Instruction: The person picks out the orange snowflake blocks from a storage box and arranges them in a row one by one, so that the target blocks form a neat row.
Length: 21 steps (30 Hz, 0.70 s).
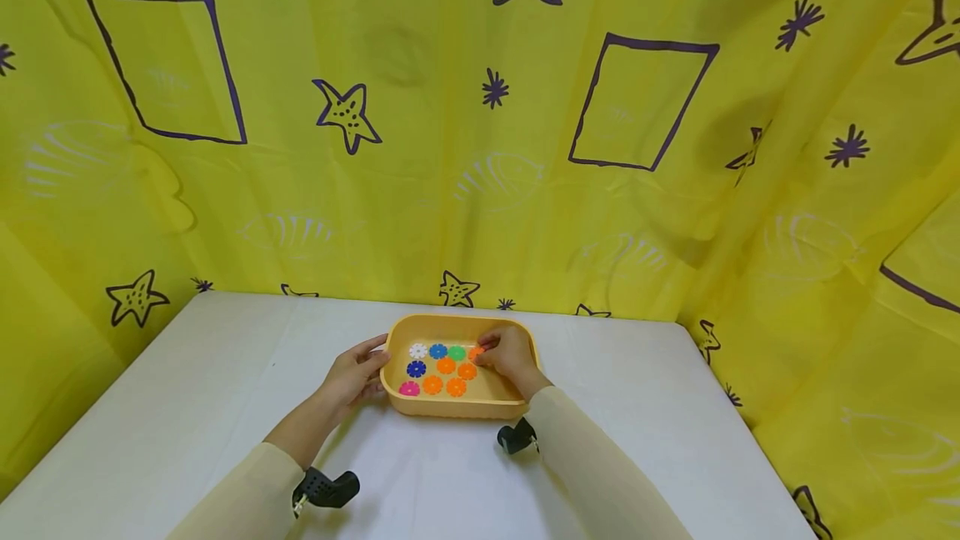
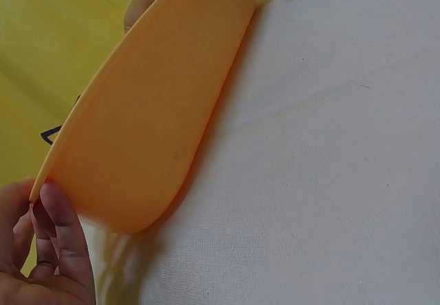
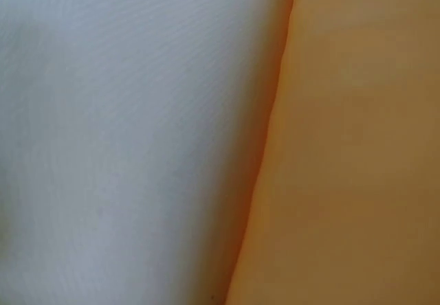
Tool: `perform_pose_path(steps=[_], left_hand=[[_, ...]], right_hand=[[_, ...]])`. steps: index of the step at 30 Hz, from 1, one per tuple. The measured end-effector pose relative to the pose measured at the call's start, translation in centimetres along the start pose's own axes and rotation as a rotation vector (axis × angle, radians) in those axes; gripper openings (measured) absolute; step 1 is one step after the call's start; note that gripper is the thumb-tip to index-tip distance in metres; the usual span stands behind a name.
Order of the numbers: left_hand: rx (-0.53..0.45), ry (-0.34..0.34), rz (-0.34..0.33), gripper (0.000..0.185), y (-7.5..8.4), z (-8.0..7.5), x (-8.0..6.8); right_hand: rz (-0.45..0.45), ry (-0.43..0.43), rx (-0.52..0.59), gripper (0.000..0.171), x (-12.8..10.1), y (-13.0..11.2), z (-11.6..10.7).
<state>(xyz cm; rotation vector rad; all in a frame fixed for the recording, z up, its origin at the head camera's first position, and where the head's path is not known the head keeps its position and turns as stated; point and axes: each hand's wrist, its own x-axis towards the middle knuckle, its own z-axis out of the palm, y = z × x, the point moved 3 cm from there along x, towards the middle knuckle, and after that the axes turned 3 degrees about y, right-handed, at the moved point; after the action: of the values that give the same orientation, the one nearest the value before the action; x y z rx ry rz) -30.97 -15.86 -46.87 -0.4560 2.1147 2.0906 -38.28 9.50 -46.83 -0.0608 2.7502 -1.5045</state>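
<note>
From the head view I have an orange tray (image 1: 450, 407) sitting on the white surface (image 1: 187, 407), near its middle and close to the yellow star-printed curtain (image 1: 450, 148) that hangs behind and to both sides. My left hand (image 1: 352, 375) lies against the tray's left end; its grip is loose, fingers fairly straight and pressed on the outer wall. The left wrist view confirms it: the fingertips (image 2: 58, 212) touch the rim at the tray's corner, with the tray's wall (image 2: 144, 133) filling the frame and the surface (image 2: 330, 167) beside it. My right hand (image 1: 510, 357) reaches inside the tray at its far right corner, fingers curled down narrowly onto an orange flower-shaped disc (image 1: 476, 352); I take it as a pinch, though the fingers cover most of that piece. The other discs lie flat on the tray floor in loose rows: a white one (image 1: 417, 350), a blue one (image 1: 438, 351), a green one (image 1: 457, 352), a dark blue one (image 1: 416, 368), a pink one (image 1: 409, 388) and several orange ones (image 1: 444, 376). The right wrist view is blurred and shows only the tray's orange wall (image 3: 357, 154) against the surface (image 3: 124, 140). A black strap mount sits on each sleeve, left (image 1: 326, 488) and right (image 1: 517, 437).
</note>
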Motion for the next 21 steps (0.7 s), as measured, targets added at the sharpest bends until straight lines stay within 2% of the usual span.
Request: perform_pose_path(steps=[13,21], left_hand=[[0.001,0.006,-0.012,0.050,-0.03,0.00,0.09],[-0.004,-0.002,-0.012,0.050,0.00,-0.06,0.01]], right_hand=[[0.014,0.003,0.011,0.024,-0.24,-0.25,-0.12],[0.053,-0.005,0.017,0.022,-0.10,-0.19,-0.14]])
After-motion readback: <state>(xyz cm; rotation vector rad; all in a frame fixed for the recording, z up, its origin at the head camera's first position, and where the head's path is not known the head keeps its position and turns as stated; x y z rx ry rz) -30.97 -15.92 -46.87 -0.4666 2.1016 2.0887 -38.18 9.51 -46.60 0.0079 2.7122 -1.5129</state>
